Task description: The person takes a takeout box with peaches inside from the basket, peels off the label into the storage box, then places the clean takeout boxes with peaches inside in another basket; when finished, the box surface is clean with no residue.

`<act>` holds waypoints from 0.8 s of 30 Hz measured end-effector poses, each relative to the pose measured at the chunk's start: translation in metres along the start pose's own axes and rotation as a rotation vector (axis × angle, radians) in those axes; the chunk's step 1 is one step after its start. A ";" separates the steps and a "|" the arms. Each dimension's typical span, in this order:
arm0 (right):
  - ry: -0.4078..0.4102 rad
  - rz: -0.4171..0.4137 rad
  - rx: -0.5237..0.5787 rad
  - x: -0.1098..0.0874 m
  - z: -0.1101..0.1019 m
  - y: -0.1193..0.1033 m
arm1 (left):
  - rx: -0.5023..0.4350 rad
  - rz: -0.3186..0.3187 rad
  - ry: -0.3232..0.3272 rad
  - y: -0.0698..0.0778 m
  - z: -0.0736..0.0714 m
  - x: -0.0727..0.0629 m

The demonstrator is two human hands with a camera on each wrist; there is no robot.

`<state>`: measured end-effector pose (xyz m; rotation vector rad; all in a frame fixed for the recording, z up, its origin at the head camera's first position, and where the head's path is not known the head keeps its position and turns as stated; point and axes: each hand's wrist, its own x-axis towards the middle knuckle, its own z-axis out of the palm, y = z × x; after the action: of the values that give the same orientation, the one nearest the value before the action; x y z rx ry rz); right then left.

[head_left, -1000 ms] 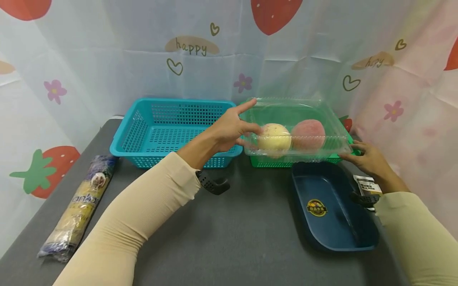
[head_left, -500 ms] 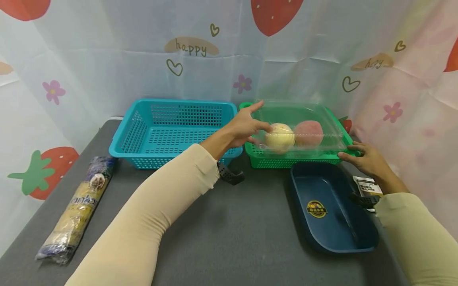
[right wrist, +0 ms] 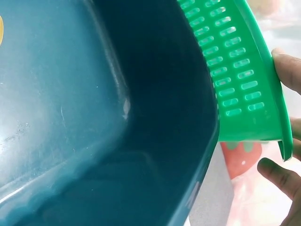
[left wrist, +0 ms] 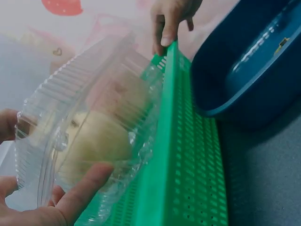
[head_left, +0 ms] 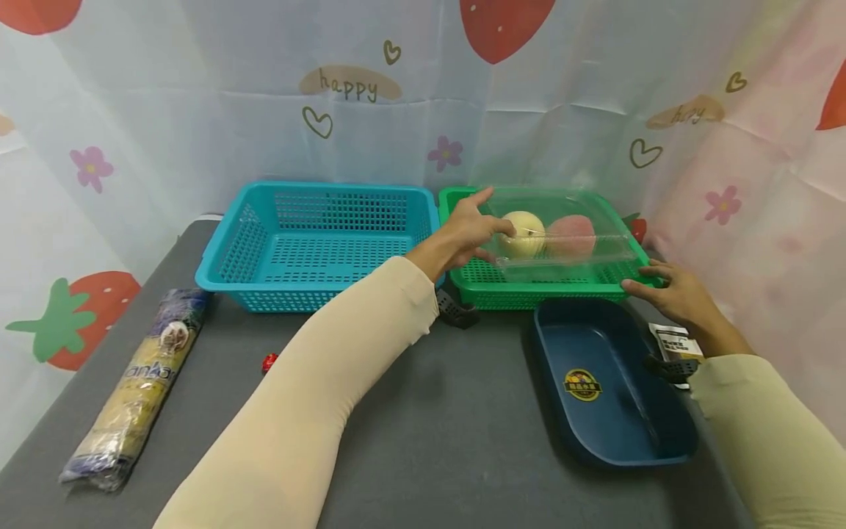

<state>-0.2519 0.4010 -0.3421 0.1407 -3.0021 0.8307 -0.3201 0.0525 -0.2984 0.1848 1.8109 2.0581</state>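
Note:
My left hand point(head_left: 468, 229) grips the left end of a clear plastic fruit box point(head_left: 595, 253) over the green basket point(head_left: 515, 300). Inside the box are a pale yellow round fruit point(left wrist: 96, 141) and a pinkish-red one point(left wrist: 124, 96) that looks like a peach. The box is tilted in the left wrist view, its long side close along the basket's rim. At the basket's right front corner my right hand point(head_left: 677, 294) holds the rim, thumb on the near side. In the right wrist view its fingers point(right wrist: 288, 70) lie at the green rim.
A blue perforated basket point(head_left: 218, 275) stands left of the green one. The dark blue tub point(head_left: 634, 389) sits in front of the green basket, beside a small packet point(head_left: 674, 342). A long noodle-like pack point(head_left: 142, 389) lies far left. Near my left sleeve is a small red item point(head_left: 269, 362).
My left hand has carried the fruit box rightward and lower over the green basket, uncovering the basket's left rim. The red item has come into view behind the sleeve. The right hand stays put.

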 end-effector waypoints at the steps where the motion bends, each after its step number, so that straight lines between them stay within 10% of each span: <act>1: 0.002 -0.002 0.002 0.000 0.000 0.000 | 0.003 -0.002 0.006 -0.001 0.000 0.002; 24: 0.014 0.011 0.058 0.001 0.000 0.002 | 0.204 -0.134 0.067 -0.034 0.004 0.028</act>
<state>-0.2530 0.4021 -0.3432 0.1193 -2.9697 0.9165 -0.3375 0.0698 -0.3354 0.0482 2.0162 1.8079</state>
